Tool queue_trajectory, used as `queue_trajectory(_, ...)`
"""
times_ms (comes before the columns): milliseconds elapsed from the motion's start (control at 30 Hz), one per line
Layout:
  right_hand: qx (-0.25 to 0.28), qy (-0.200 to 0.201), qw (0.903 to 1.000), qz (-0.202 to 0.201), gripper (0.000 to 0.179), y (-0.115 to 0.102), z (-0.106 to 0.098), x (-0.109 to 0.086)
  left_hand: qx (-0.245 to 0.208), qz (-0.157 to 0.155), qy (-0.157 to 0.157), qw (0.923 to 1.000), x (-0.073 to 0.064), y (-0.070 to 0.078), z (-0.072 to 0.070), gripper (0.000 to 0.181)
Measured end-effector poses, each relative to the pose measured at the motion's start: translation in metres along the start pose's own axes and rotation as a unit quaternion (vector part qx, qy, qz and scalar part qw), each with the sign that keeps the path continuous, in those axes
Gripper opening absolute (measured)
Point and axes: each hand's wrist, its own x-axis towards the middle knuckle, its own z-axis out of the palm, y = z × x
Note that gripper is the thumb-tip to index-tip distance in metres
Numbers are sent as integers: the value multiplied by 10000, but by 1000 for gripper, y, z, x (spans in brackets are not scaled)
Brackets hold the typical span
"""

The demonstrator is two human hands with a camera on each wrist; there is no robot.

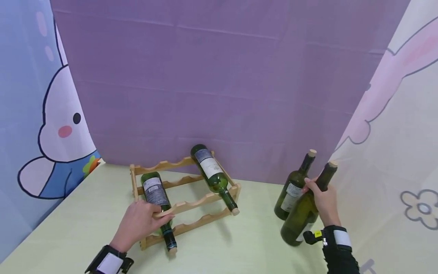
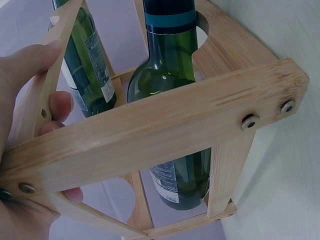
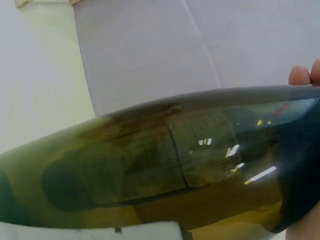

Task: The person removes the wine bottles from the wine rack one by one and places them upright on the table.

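Observation:
My left hand [image 1: 142, 220] grips the upper front rail of a light wooden wine rack [image 1: 198, 203] near its left end. In the left wrist view, the fingers curl round a wooden bar [image 2: 150, 130]. One green wine bottle [image 1: 155, 190] lies in the rack's left slot, partly hidden by that hand. Another labelled bottle [image 1: 209, 167] lies toward the right end, corked neck pointing forward. My right hand [image 1: 325, 203] holds an olive-green corked bottle [image 1: 301, 220] by the neck and shoulder, tilted. In the right wrist view its glass body [image 3: 150, 165] fills the lower half.
A dark green corked wine bottle [image 1: 291, 196] stands just behind the held one, overlapping it in the head view. The pale table [image 1: 253, 236] meets a purple cloth backdrop [image 1: 219, 95]. Cartoon-printed cloths [image 1: 386, 182] hang at both sides.

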Motion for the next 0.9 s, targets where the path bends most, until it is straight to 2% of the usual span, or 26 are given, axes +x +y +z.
queue_trajectory(100,-155,-86,9998,-129,39,-1,-2,-2,-4,3,44,10000,1,0,0,41)
queue_trajectory(333,-103,-147,9995,-254,39,-6,-4,-8,-49,-51,0,10000,0,0,1,40)
queue_trajectory(567,-734,-63,9968,-319,53,-4,-6,-9,-55,-6,84,9999,0,0,2,41)
queue_trajectory(733,-687,-124,9965,-470,57,-4,-8,-9,-16,-63,48,10000,0,0,2,40)
queue_trajectory(900,-509,-375,9959,-647,65,-6,-12,-11,-42,-94,43,9999,0,0,2,39)
